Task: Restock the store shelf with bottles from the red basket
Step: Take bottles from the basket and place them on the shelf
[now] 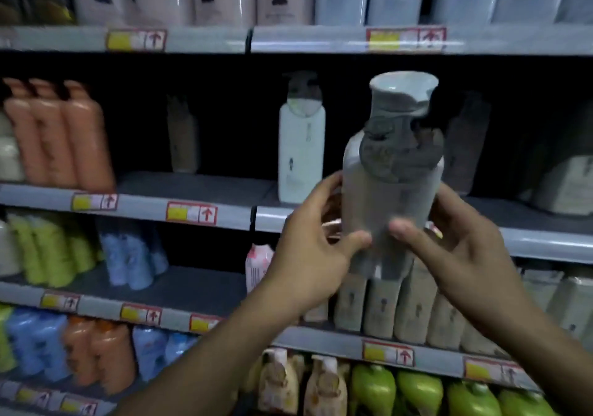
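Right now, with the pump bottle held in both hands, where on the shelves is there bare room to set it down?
The pump bottle is held by the left hand and right hand. Bare shelf lies between the orange bottles and the white pump bottle, apart from one dim bottle at the back. The row of grey bottles below is crowded.

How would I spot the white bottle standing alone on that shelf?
Find the dark middle shelf, the one with orange bottles at its left end. Go right, past the bare stretch, to just left of the raised grey bottle in both hands. The white bottle stands upright there, alone, brightest on the shelf, with a dark pump top.
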A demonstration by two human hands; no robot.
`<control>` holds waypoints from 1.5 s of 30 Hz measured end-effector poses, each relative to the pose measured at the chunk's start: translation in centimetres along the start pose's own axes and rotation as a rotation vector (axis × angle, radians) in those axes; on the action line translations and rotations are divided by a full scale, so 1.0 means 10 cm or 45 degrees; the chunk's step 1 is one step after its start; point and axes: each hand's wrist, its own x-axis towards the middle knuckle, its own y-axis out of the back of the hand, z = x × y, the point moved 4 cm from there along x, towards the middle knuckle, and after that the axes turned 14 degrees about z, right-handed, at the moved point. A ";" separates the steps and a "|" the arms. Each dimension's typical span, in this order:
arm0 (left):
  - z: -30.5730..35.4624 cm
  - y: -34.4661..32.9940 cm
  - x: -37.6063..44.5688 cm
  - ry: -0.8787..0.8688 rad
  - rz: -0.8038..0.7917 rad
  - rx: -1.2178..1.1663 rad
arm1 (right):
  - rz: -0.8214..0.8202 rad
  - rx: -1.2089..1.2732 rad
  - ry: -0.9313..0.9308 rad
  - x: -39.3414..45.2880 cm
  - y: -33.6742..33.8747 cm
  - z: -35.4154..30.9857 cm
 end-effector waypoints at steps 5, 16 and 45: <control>0.02 -0.34 0.85 -0.139 0.163 0.043 | -0.045 -0.081 0.174 0.95 -0.04 0.21; -0.65 -0.75 1.40 -0.002 0.137 0.268 | -0.174 -0.179 0.060 1.50 -0.07 1.13; -1.08 -1.14 1.71 0.229 0.313 0.738 | 0.130 -0.853 -0.453 1.87 -0.39 1.87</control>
